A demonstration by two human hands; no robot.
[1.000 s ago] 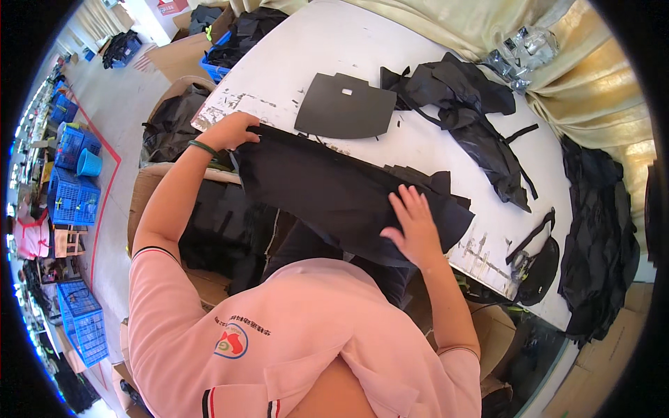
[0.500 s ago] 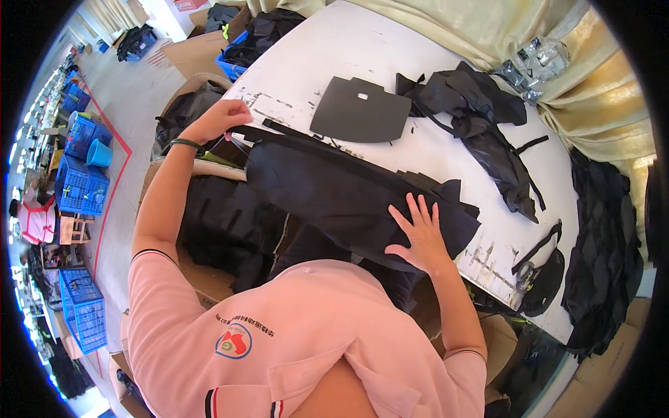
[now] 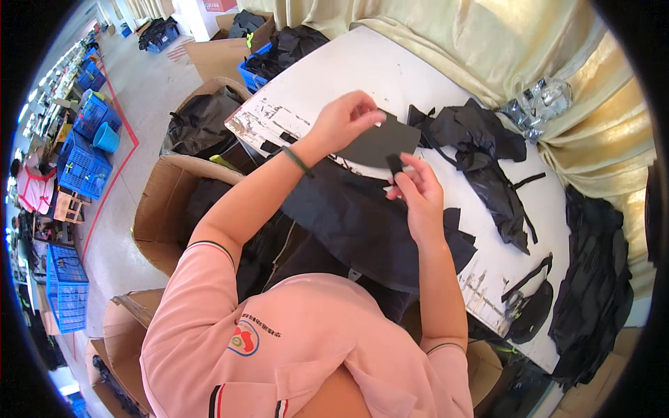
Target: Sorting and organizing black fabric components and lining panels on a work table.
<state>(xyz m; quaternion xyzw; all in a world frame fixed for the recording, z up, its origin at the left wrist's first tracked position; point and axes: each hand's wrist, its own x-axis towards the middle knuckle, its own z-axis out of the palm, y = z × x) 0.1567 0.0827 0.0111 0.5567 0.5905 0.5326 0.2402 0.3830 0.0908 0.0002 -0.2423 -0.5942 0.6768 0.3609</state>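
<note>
A black cloth piece (image 3: 348, 216) lies over the near edge of the white table and hangs toward my lap. My right hand (image 3: 420, 191) pinches a short black strip (image 3: 395, 165) between thumb and fingers, just above the cloth. Farther off and to the left, my left hand (image 3: 346, 122) is over a dark grey, stiff panel (image 3: 387, 143) and covers part of it. Its fingers are curled in toward the thumb. Whatever they may hold is too small or hidden to make out.
Black cloth pieces with straps (image 3: 481, 139) lie on the table's right half, near a clear plastic bag (image 3: 543, 104). A black pouch (image 3: 533, 313) sits at the near right corner. Cardboard boxes (image 3: 157, 216) stand at left, and a blue crate (image 3: 254, 76) beyond.
My left hand has left the cloth's left end and moved right, over the grey panel. My right hand has lifted off the cloth, where it lay spread, and now pinches a black strip.
</note>
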